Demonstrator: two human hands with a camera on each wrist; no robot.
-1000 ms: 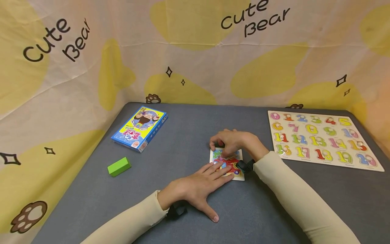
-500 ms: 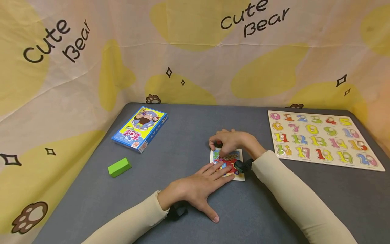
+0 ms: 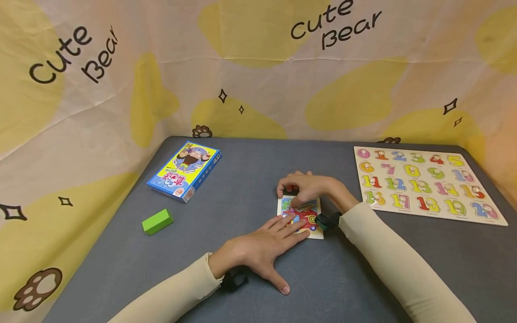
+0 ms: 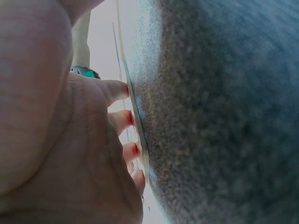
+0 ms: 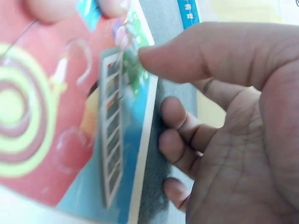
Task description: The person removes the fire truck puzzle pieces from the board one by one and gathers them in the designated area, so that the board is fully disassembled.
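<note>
A small picture puzzle board (image 3: 314, 233) with a red fire engine lies flat on the table. My left hand (image 3: 262, 249) rests on its near left part with fingers straight and spread, and the fingertips (image 4: 122, 120) press on the board. Over the far edge is my right hand (image 3: 311, 186), fingers bent. Its thumb (image 5: 161, 60) comes down by one end of a ladder piece (image 5: 111, 135), which stands slanted off the picture. The right index fingertip (image 3: 280, 193) is at the board's far left corner. Whether thumb and finger pinch anything is unclear.
A blue and yellow box (image 3: 185, 170) lies at the back left, with a green block (image 3: 157, 221) in front of it. A number puzzle board (image 3: 430, 186) occupies the back right of the grey table (image 3: 242, 179). Patterned cloth (image 3: 258, 76) hangs behind.
The right hand has shifted slightly and its thumb has moved a little, so more of the ladder piece shows. The left hand has kept its place on the board.
</note>
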